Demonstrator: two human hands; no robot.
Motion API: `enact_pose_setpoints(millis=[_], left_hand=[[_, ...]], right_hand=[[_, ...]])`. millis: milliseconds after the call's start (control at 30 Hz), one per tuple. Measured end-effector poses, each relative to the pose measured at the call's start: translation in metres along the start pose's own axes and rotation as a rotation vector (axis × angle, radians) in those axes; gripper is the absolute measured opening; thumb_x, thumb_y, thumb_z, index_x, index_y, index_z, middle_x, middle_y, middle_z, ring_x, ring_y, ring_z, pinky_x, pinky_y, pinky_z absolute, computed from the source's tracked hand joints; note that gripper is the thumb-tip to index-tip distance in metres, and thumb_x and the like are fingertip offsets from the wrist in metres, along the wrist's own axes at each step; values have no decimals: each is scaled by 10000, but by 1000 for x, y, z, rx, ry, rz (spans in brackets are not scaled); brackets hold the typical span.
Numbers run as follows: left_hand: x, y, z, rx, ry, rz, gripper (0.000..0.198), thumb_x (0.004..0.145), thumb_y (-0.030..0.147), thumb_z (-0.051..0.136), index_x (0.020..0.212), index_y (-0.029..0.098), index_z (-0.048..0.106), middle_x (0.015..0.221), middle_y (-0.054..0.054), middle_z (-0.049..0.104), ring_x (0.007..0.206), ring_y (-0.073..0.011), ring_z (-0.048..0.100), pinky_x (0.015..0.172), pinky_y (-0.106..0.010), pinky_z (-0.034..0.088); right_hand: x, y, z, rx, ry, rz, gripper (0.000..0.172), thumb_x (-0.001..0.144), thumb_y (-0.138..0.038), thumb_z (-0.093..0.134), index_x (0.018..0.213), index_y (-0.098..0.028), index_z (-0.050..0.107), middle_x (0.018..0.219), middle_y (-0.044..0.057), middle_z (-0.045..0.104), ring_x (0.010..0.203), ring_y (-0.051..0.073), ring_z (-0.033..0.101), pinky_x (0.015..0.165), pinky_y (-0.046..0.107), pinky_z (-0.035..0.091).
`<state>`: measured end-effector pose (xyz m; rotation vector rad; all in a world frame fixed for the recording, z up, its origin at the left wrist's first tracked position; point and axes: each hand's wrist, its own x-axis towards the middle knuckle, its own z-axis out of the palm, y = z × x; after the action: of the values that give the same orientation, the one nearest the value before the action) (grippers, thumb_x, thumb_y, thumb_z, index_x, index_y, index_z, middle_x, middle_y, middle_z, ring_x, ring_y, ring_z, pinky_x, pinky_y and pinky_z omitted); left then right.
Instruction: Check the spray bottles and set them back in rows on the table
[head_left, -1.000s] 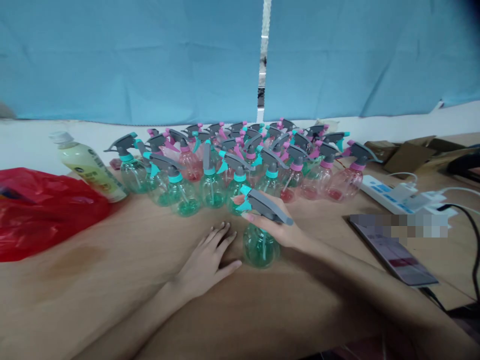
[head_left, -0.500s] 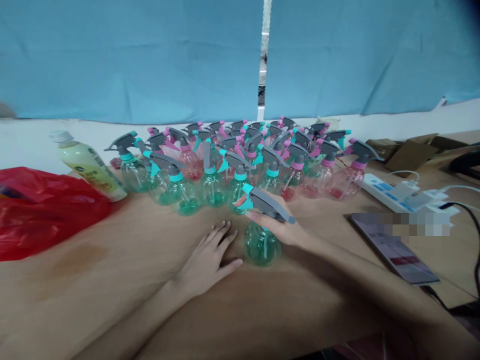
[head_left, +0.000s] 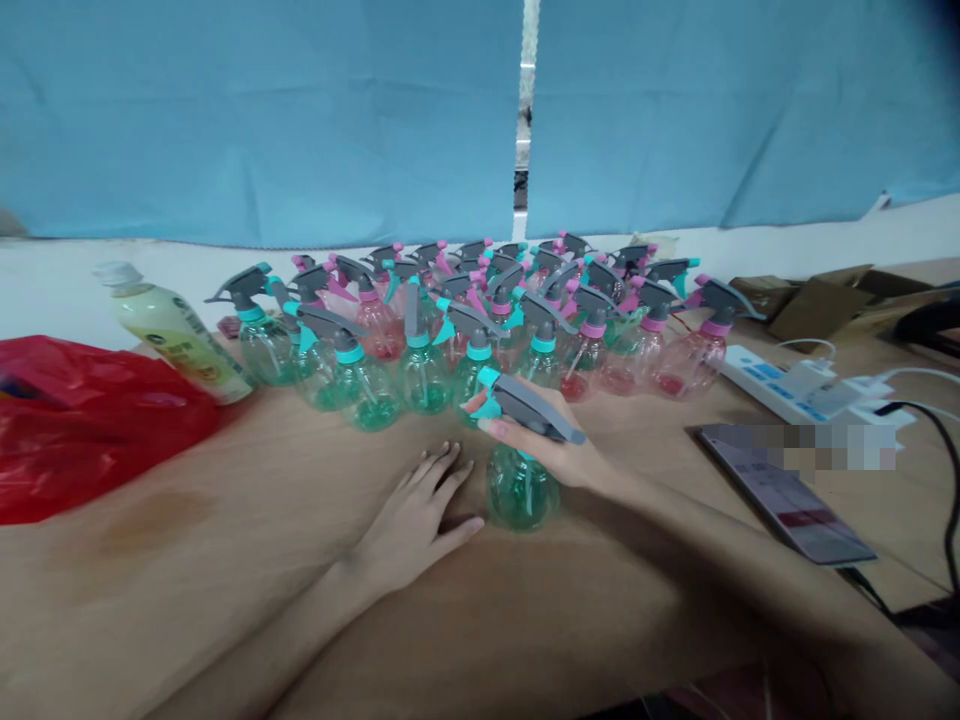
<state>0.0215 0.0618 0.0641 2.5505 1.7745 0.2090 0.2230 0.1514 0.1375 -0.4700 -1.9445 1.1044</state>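
My right hand (head_left: 559, 445) is closed around the neck of a green spray bottle (head_left: 523, 492), just under its grey trigger head with a turquoise nozzle. The bottle is upright at the near middle of the table, its nozzle pointing left. Flat on the tabletop to its left lies my left hand (head_left: 420, 515), fingers spread and holding nothing. Just behind both hands stands a crowd of other spray bottles (head_left: 370, 390), green ones with turquoise collars and pink ones (head_left: 690, 362) with pink collars. Part of the front row is hidden by the held bottle's head.
On the left, a red plastic bag (head_left: 97, 430) lies beside a tilted drink bottle (head_left: 180, 335). To the right are a phone (head_left: 787, 500), a white power strip (head_left: 780, 385) with plugs and cables, and brown cardboard (head_left: 817, 305). A blue cloth (head_left: 300, 120) hangs behind the table (head_left: 315, 650).
Almost nothing differs. The whole view has shifted very slightly left, while both hands and the held spray bottle keep their places on the table.
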Motion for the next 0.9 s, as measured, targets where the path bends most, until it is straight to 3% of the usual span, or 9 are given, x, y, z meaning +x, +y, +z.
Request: enact_pose_setpoints(millis=[233, 900], left_hand=[[0, 2, -3, -10, -11, -10, 698, 893, 622, 364, 1406, 149, 364, 1499, -140, 317, 1387, -291, 266, 1109, -483, 275], [0, 2, -1, -5, -1, -5, 686, 897, 608, 371, 1406, 148, 369, 1501, -138, 315, 1393, -284, 252, 1115, -473, 264]], right_hand=[[-1, 2, 2, 90, -1, 36, 236, 798, -302, 621, 1018, -218, 637, 960, 27, 668, 823, 160, 610, 757, 327, 491], [-2, 4, 2, 68, 2, 24, 242, 820, -326, 607, 1033, -214, 634, 980, 47, 660, 924, 194, 621, 821, 362, 484]])
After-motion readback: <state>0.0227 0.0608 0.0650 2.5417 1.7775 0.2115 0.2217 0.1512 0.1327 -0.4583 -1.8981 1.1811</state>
